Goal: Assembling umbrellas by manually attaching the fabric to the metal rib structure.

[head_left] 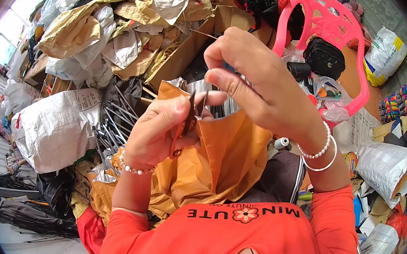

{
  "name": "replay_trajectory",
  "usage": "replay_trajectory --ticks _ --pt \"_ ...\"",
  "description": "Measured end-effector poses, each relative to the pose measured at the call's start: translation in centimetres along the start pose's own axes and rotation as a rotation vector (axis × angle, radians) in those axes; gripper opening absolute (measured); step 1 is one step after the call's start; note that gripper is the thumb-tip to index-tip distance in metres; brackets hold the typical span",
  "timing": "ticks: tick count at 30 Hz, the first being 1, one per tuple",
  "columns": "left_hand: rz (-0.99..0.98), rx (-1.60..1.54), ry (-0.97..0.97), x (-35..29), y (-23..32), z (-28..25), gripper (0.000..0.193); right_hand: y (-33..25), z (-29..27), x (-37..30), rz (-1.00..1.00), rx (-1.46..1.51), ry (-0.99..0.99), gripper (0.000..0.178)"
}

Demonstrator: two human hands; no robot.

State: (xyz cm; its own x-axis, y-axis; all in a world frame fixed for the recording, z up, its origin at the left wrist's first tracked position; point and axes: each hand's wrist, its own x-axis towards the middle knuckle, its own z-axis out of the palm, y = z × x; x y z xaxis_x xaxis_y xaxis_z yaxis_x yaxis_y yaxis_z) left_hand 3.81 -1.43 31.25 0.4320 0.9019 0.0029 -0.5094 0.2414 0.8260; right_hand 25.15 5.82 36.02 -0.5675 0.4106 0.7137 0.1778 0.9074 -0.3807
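Observation:
My left hand [156,132] is closed around small snips [183,132] with orange handles and dark blades pointing up. Just right of it and higher, my right hand [253,77] is curled with thumb and fingertips together; what it pinches is too small or hidden to tell. Below both hands, a shiny orange-brown fabric [233,150] with a silvery inner side is gathered upright over my lap. Thin metal rods [223,107] show inside its open top, so it looks like an umbrella canopy with its ribs. The hands partly cover that opening.
Left of me lie loose dark rods [114,122] and a white sack [57,129]. A heap of crumpled bags [120,24] rises beyond. At the far right stands a pink plastic chair [362,79] with a black pouch [324,58]. A thread spool [281,143] lies near my right forearm.

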Motion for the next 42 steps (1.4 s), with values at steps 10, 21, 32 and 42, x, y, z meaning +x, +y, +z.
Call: replay_trajectory --ticks 10,21,32,42 --pt "0.031 0.028 -0.057 -0.3 0.4 -1.1 0.041 -1.0 -0.8 -0.2 0.218 0.379 -0.087 0.010" --pt "0.014 0.051 -0.079 -0.3 0.0 -1.2 0.040 -1.1 0.6 -0.2 0.036 -0.055 -0.141 0.011" --pt "0.199 0.224 -0.036 -0.1 0.0 0.1 0.043 1.3 2.9 -3.3 0.476 0.680 -0.135 0.032" --pt "0.549 0.769 0.292 -1.3 2.9 5.5 0.057 -0.9 2.6 -4.5 0.255 0.862 -0.393 0.054"
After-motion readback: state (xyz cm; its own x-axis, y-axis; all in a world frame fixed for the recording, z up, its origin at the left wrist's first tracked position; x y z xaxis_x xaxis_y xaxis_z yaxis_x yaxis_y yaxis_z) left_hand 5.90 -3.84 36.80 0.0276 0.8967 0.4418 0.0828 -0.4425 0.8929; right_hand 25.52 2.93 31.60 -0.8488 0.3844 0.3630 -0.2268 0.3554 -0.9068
